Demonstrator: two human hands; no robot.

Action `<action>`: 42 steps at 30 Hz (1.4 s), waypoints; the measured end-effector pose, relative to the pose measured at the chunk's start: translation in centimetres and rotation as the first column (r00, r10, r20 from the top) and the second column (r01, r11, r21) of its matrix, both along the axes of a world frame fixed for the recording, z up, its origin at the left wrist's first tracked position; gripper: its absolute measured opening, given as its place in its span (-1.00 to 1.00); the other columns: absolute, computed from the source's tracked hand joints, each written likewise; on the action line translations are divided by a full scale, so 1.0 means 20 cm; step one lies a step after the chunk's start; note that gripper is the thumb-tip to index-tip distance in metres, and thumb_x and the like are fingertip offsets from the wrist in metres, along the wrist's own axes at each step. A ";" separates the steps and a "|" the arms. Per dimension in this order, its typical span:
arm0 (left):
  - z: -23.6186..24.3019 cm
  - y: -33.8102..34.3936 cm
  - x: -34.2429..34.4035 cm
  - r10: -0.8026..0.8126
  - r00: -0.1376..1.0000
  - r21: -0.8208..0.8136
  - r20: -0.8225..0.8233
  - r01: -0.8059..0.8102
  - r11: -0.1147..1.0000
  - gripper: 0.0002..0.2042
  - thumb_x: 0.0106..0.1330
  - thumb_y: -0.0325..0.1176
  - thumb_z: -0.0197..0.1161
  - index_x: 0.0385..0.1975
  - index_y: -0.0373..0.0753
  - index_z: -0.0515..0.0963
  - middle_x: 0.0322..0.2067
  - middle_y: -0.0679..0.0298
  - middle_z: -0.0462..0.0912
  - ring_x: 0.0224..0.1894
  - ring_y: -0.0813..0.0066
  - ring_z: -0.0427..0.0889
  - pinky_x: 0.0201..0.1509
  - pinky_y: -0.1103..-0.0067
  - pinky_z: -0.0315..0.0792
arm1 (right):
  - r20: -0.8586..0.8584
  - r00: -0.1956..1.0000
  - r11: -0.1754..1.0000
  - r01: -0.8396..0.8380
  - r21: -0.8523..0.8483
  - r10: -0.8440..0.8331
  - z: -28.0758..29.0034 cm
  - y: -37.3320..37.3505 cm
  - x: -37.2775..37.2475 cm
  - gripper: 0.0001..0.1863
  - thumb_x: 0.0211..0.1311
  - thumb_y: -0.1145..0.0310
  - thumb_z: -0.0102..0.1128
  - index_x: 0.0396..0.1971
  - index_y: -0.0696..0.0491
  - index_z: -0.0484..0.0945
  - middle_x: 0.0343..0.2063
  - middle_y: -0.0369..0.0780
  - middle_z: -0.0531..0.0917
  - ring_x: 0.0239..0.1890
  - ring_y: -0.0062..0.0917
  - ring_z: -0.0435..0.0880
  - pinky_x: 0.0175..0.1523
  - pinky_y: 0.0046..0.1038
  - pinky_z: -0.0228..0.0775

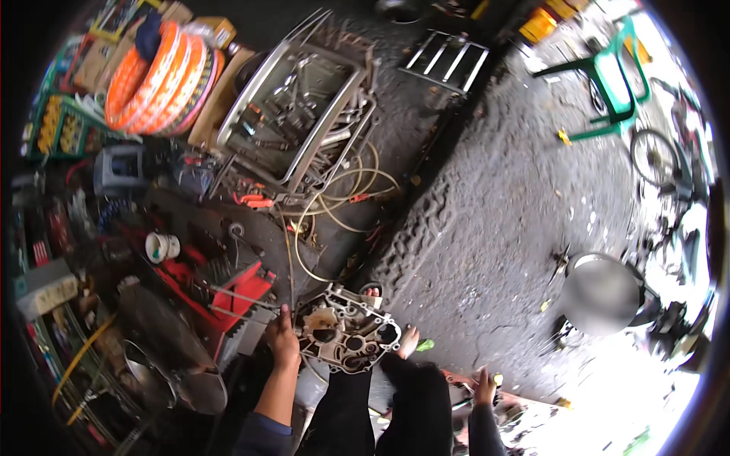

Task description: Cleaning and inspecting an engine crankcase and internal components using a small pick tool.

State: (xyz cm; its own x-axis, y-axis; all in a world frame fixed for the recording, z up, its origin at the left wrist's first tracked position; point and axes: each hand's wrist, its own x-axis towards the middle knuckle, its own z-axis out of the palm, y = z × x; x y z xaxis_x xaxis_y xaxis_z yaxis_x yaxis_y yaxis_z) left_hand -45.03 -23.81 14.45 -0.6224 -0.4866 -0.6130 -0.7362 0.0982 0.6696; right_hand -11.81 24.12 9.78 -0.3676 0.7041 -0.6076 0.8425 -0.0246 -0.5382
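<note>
The dark, oil-stained ground fills most of the view, rough and cracked toward the right and littered with workshop clutter on the left. On it, upper middle, lies a big metal tray tilted on its side and packed with tools, with pale yellowish hose looped just below it. To the tray's left stands a coil of orange hose, and far off at upper right a green plastic chair. A round grey metal bowl-like thing sits at the right, well apart from the person. A red metal stand lies left of centre, with a small white cup near it. In front of the person's knees, low in the middle, is a grey cast engine casing, open side up, showing round bores and a greasy inside; a bare foot rests just beside its right edge. The left hand grips the casing's left rim, fingers curled closed over the edge and thumb side toward the casting. The right hand, low at the right and well apart from the casing, is closed around a small yellowish object too small to make out.
</note>
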 end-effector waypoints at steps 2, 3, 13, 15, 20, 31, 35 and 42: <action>-0.03 -0.06 0.07 0.170 0.979 -0.050 -0.108 -0.176 0.983 -0.49 0.53 0.02 0.12 -0.38 -0.41 0.62 -0.42 0.28 0.64 -0.34 0.54 0.46 -0.21 0.51 0.38 | 0.109 0.982 0.987 -0.151 -0.061 0.157 -0.04 0.00 -0.74 -0.56 0.47 0.03 0.11 -0.39 0.14 0.64 -0.55 -0.35 0.58 -0.52 -0.69 0.41 -0.41 -0.53 0.25; -0.05 -0.03 0.08 0.233 0.964 -0.031 -0.128 -0.239 0.971 -0.49 0.53 0.02 0.12 -0.34 -0.42 0.64 -0.39 0.25 0.67 -0.33 0.54 0.49 -0.19 0.52 0.40 | 0.161 0.907 0.917 -0.398 0.033 0.389 -0.14 0.08 -1.01 -0.57 0.47 0.05 0.12 -0.38 0.14 0.65 -0.57 -0.36 0.59 -0.51 -0.70 0.42 -0.41 -0.51 0.27; -0.45 0.12 0.72 0.757 0.630 -0.402 0.173 -0.657 0.638 -0.45 0.53 0.09 0.07 -0.18 -0.43 0.61 -0.29 0.16 0.68 -0.27 0.40 0.66 -0.17 0.45 0.54 | 0.091 -0.172 -0.171 -0.985 -0.019 0.981 -1.45 -0.90 -2.54 -0.66 0.29 0.08 0.25 -0.23 0.09 0.60 -0.20 0.02 0.73 -0.20 -0.06 0.74 -0.04 -0.11 0.58; -0.49 0.23 0.63 0.853 0.495 -0.400 0.168 -0.756 0.518 -0.49 0.54 0.04 0.08 -0.19 -0.43 0.60 -0.29 0.16 0.67 -0.26 0.41 0.66 -0.17 0.45 0.55 | 0.074 -0.255 -0.252 -0.967 -0.040 0.964 -1.74 -1.02 -2.51 -0.69 0.30 0.11 0.26 -0.22 0.07 0.60 -0.22 -0.01 0.74 -0.26 -0.10 0.75 -0.12 -0.14 0.61; -0.64 0.31 0.82 0.891 0.452 -0.486 0.030 -0.772 0.409 -0.45 0.60 -0.04 -0.04 -0.40 -0.48 0.60 -0.57 0.18 0.60 -0.54 0.38 0.52 -0.43 0.37 0.41 | 0.273 0.769 0.744 -0.359 -0.564 0.578 -2.32 -1.24 -2.24 -0.83 0.43 0.19 0.20 -0.20 -0.04 0.60 -0.38 -0.13 0.65 -0.38 -0.19 0.74 -0.47 -0.11 0.55; -0.85 0.19 0.80 0.502 0.860 -0.626 0.088 -0.344 0.700 -0.53 0.58 -0.06 -0.04 -0.53 -0.30 0.37 -0.63 0.37 0.31 -0.52 0.60 0.22 -0.44 0.52 0.13 | -0.099 0.075 0.084 -0.992 0.090 0.992 -2.54 -0.80 -2.64 -0.78 0.42 0.32 0.09 -0.25 0.16 0.63 -0.32 -0.01 0.73 -0.23 -0.16 0.71 -0.13 -0.20 0.49; -0.54 0.06 0.90 0.655 0.754 -0.543 0.054 -0.528 0.653 -0.55 0.58 -0.10 -0.04 -0.51 -0.33 0.40 -0.64 0.33 0.30 -0.50 0.56 0.19 -0.44 0.48 0.14 | -0.232 -0.560 -0.535 -0.828 0.167 0.795 -1.43 -1.29 -2.31 -0.88 0.30 0.40 0.24 -0.31 0.13 0.55 -0.40 0.03 0.61 -0.26 -0.01 0.60 -0.15 -0.08 0.39; -0.24 0.02 0.73 0.869 0.488 -0.242 0.080 -0.837 0.491 -0.49 0.56 -0.11 0.06 -0.64 -0.34 0.37 -0.69 0.45 0.25 -0.52 0.64 0.12 -0.48 0.44 0.05 | -0.180 0.452 0.103 -0.534 -0.839 0.874 -0.47 -1.41 -2.53 -0.56 0.51 0.01 0.06 -0.38 0.11 0.49 -0.30 -0.16 0.67 -0.27 -0.31 0.77 -0.24 -0.38 0.58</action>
State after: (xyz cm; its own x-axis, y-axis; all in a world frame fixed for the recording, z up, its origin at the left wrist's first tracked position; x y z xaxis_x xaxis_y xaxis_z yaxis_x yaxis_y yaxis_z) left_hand -30.42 -23.40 9.74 0.2568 -0.8118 -0.5244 -0.6084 -0.5574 0.5650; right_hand -62.37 -4.07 0.43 -0.1078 -0.5369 -0.8367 0.7782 0.4782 -0.4071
